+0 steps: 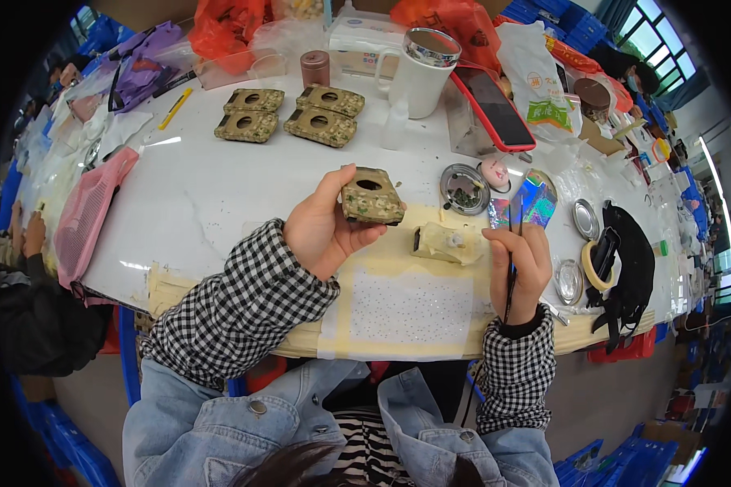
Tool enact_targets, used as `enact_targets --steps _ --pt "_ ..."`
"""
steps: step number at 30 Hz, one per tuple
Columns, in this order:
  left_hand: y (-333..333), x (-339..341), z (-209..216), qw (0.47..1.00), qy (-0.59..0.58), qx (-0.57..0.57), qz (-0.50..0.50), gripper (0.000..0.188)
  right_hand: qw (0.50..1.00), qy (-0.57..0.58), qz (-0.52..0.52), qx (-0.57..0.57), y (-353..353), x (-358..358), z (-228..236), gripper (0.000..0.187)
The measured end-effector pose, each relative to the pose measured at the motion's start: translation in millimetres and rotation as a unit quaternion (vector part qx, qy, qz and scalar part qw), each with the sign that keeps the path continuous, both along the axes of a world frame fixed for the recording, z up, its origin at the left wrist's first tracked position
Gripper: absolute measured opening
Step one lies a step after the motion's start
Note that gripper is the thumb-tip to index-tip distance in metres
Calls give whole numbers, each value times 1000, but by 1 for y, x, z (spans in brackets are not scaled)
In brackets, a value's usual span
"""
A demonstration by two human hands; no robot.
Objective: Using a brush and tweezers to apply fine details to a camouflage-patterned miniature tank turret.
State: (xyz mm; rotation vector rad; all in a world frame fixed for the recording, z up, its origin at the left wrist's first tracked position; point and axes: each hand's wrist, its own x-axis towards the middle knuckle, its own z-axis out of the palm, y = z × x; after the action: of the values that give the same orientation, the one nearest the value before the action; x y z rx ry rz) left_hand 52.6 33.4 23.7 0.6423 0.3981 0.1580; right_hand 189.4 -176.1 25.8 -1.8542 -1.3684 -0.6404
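My left hand (326, 223) grips a small camouflage-painted tank hull (370, 196) with a round hole in its top. It is held above the table, tilted toward me. In my right hand (521, 264) is a pair of slim dark tweezers (510, 284), tips pointing up and away, apart from the hull. Between the hands lies a block wrapped in cream tape (448, 243), with a whitish lump on it. Beyond it, a round metal dish (464, 189) contains small dark green bits. A white sheet dotted with tiny specks (410, 312) lies taped down in front of me.
Several matching hulls (325, 116) stand in pairs at the back. A white lidded mug (418, 77) and a red-cased phone (495, 109) are behind the dish. Rightward are a tape roll (599, 260) and a black bag (629, 260); at left, a pink mesh pouch (97, 211).
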Motion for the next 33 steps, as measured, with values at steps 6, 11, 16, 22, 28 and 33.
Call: enact_targets --steps 6,11,16,22,28,33 --pt "-2 1 3 1000 2 -23 -8 41 998 -29 37 -39 3 -3 6 25" --pt "-2 0 3 999 6 -36 -20 40 997 -41 47 -53 8 -5 8 29" --pt "-4 -2 4 998 -4 -49 -38 41 997 -34 47 -49 12 -8 4 26" --pt "-6 -3 4 996 -19 -62 -58 40 998 -15 52 -41 11 -6 4 24" --pt "-10 -5 10 993 -12 -64 -97 42 998 19 50 30 0 -15 31 21" --pt "-13 -5 8 986 -19 -73 -152 44 969 147 178 89 9 -36 54 14"
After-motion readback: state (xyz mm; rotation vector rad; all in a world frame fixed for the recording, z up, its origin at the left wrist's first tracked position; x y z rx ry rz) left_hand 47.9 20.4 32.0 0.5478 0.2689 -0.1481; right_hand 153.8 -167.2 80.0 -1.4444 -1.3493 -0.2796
